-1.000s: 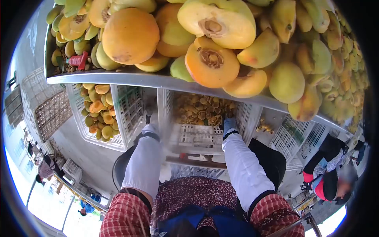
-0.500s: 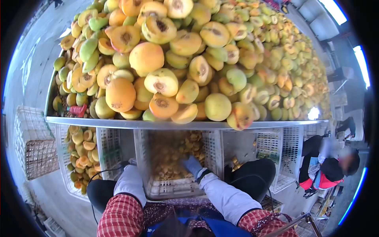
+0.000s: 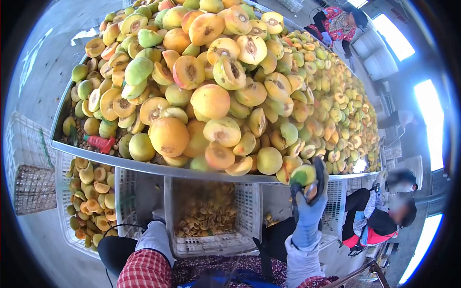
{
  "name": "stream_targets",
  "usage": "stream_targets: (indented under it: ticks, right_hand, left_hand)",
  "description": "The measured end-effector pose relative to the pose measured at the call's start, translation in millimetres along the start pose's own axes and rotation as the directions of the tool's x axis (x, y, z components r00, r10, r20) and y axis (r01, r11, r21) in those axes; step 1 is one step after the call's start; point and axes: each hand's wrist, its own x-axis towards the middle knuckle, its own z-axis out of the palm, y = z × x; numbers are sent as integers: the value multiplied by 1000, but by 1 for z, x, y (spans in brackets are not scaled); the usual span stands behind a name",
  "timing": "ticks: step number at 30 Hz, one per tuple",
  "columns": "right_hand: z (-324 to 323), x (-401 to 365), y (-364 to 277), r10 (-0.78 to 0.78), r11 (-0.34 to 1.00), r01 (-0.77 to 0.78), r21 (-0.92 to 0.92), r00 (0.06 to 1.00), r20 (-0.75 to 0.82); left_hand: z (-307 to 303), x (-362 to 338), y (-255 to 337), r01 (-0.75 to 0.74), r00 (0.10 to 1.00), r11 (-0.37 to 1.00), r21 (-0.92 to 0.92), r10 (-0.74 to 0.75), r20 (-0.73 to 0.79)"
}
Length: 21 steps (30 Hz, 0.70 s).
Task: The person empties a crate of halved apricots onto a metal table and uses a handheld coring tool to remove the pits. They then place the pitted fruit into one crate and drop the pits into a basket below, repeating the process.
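Observation:
My right hand (image 3: pixel 309 201), in a grey-blue glove with dark fingertips, is raised at the front edge of the metal table. Its thumb and fingers close around a green-yellow peach (image 3: pixel 302 175); a small brownish piece also shows by the palm. Heaped beyond the hand are halved and whole peaches (image 3: pixel 211 102). Down by my left knee, my left hand (image 3: pixel 157 215) is mostly hidden at the end of its pale sleeve, so its fingers cannot be made out. Between my legs stands a white plastic crate (image 3: pixel 216 246) with peach pieces (image 3: pixel 204 218) in it.
The metal rim (image 3: pixel 144 167) runs across in front of me. A red object (image 3: pixel 100 143) lies at its left corner. Another crate of peach halves (image 3: pixel 91 201) stands at left, beside a stacked crate (image 3: pixel 33 187). One person (image 3: pixel 379 223) sits at right; another (image 3: pixel 336 24) works at the far side.
My right hand has risen out of the crate and moved right to the table edge, where it now holds a peach. The view has turned, and my left hand stays low.

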Motion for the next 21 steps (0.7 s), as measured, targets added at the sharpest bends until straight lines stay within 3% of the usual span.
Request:
stream_targets:
  ticks: [2, 3, 7, 8, 10, 12, 13, 14, 16, 17, 18, 19, 20, 21]
  right_hand:
    - [-13, 39, 35, -115, 943, 130, -307, 991, 69]
    - [-6, 43, 23, 8, 966, 7, -258, 998, 57]
    - [-18, 14, 5, 157, 978, -132, -158, 976, 153]
    - [-35, -3, 16, 79, 947, -8, -322, 975, 208]
    - [-50, -48, 15, -24, 871, 140, -471, 969, 244]
    - [-65, -98, 23, 167, 921, -101, -376, 975, 149]
    - [-68, -116, 16, 204, 912, -129, -389, 966, 158]
    - [-76, -132, 26, 224, 945, -177, -275, 963, 150]
    - [-89, -173, 57, 300, 954, -300, -24, 941, 157]
    - [-77, -180, 37, 429, 833, -457, 311, 889, 158]
    - [-73, -182, 29, 416, 849, -452, 275, 891, 179]
    - [-66, -185, 26, 414, 822, -465, 328, 885, 215]
    - [-59, -192, 23, 415, 792, -480, 377, 876, 246]
    - [-53, -194, 19, 406, 829, -487, 276, 863, 302]
  left_hand:
    - [-10, -5, -2, -9, 999, 1000, 3, 9, 53]
    - [-19, -11, -1, -18, 997, 1000, -4, 18, 75]
    - [-49, -23, 13, -66, 990, 998, -23, 69, 119]
    - [-54, -23, 21, -97, 987, 995, -27, 100, 125]
    - [-71, -24, 36, -149, 979, 987, -54, 155, 135]
    - [-98, -33, 47, -176, 970, 976, -129, 195, 147]
    - [-114, -39, 53, -187, 962, 962, -199, 220, 159]
    - [-137, -46, 66, -187, 956, 934, -305, 244, 161]
    - [-208, -93, 109, -146, 945, 805, -575, 286, 160]
    - [-245, -125, 127, -94, 953, 688, -719, 272, 136]
    - [-284, -162, 141, -39, 959, 554, -831, 254, 124]
    - [-278, -149, 155, -177, 973, 295, -939, 195, -122]
    - [-312, -189, 161, -196, 967, 192, -962, 198, -158]
    - [-348, -231, 167, -214, 961, 86, -973, 200, -194]
